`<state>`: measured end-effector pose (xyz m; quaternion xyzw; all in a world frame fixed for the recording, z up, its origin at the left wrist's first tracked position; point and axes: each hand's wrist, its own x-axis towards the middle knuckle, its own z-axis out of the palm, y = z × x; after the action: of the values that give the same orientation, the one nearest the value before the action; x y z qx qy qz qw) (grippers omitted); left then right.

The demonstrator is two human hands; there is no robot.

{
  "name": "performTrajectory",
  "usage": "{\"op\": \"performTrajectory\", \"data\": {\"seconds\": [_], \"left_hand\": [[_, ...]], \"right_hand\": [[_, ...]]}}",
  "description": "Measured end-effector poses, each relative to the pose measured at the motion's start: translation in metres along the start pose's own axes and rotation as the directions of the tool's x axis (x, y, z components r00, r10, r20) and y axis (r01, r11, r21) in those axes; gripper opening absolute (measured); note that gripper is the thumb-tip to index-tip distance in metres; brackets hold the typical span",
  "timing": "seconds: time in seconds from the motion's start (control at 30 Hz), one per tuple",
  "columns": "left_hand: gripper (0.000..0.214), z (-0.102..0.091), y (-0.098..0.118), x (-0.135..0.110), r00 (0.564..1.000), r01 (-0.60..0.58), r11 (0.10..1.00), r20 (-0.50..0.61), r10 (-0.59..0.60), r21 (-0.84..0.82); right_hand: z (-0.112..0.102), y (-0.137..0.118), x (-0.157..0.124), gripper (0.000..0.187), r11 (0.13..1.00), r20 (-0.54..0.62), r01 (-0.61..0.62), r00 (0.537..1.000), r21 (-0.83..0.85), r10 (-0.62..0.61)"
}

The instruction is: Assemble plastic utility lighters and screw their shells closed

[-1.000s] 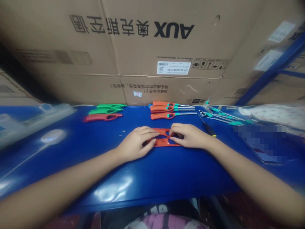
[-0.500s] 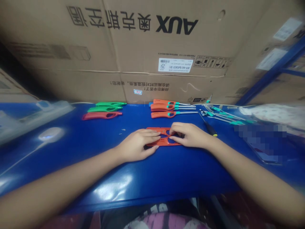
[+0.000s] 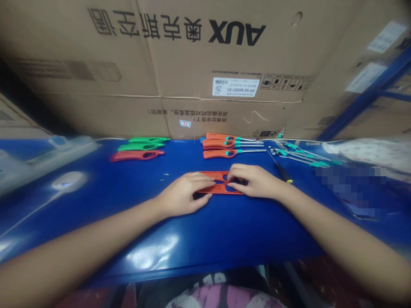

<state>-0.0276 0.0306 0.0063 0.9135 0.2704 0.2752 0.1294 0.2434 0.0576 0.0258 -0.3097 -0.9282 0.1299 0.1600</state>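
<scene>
Two orange lighter casing halves [image 3: 221,187] lie side by side on the blue table, their finger-loop openings toward the right. My left hand [image 3: 184,194] grips their left ends, fingers over the upper half and thumb at the near edge of the lower one. With bent fingers, my right hand [image 3: 253,182] pinches around the finger loops, thumb and forefinger close together. Whatever small part may be between those fingertips is hidden. Beyond the hands lie several orange lighters [image 3: 218,154] with long metal tubes. A screwdriver [image 3: 282,172] rests behind my right wrist.
Green casings [image 3: 141,147] and a red casing [image 3: 138,156] lie at the back left. Metal tubes with teal parts [image 3: 302,154] are piled at the back right. A white device with a cable [image 3: 69,182] sits left. A large cardboard box [image 3: 180,64] stands behind the table.
Both hands stay on the orange casing halves, almost unmoved. The near casing half sits very slightly farther from me, and the left thumb has shifted a little with it.
</scene>
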Motion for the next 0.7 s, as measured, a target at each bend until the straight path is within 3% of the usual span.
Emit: {"op": "performTrajectory", "data": {"seconds": [0.1,0.2,0.3,0.37,0.47,0.53,0.57,0.63,0.7], "left_hand": [[0.031,-0.001,0.001,0.0,1.0,0.008,1.0,0.001,-0.008,0.0],[0.032,-0.002,0.001,0.0,1.0,0.015,1.0,0.006,-0.015,0.021],[0.032,-0.002,0.001,0.0,1.0,0.015,1.0,0.004,-0.015,0.024],[0.032,-0.002,0.001,0.0,1.0,0.013,1.0,-0.001,-0.013,0.016],[0.031,0.0,0.0,0.001,1.0,0.003,1.0,0.0,-0.003,0.003],[0.03,0.0,-0.001,0.001,1.0,-0.01,1.0,-0.003,0.01,-0.003],[0.03,0.001,-0.001,0.001,1.0,-0.015,1.0,-0.006,0.015,-0.003],[0.029,0.001,-0.002,0.001,1.0,-0.021,1.0,-0.016,0.021,0.001],[0.029,0.002,-0.002,0.0,1.0,-0.022,1.0,-0.022,0.022,0.011]], "right_hand": [[-0.002,-0.002,0.001,0.015,1.0,-0.029,0.0,1.0,0.015,0.0],[-0.011,0.001,0.0,0.018,0.998,-0.132,-0.027,0.991,-0.055,0.019],[-0.031,0.012,-0.006,0.019,0.96,-0.266,-0.172,0.958,-0.223,0.11],[-0.049,0.023,-0.014,0.021,0.907,-0.391,-0.341,0.891,-0.248,0.228],[-0.079,0.043,-0.032,0.04,0.842,-0.612,-0.522,0.713,-0.137,0.343],[-0.094,0.057,-0.044,0.055,0.78,-0.654,-0.617,0.633,-0.104,0.413],[-0.099,0.065,-0.05,0.054,0.723,-0.652,-0.681,0.601,-0.116,0.462],[-0.106,0.081,-0.06,0.04,0.62,-0.608,-0.77,0.567,-0.151,0.556],[-0.107,0.095,-0.069,0.023,0.595,-0.561,-0.785,0.575,-0.172,0.596]]}}
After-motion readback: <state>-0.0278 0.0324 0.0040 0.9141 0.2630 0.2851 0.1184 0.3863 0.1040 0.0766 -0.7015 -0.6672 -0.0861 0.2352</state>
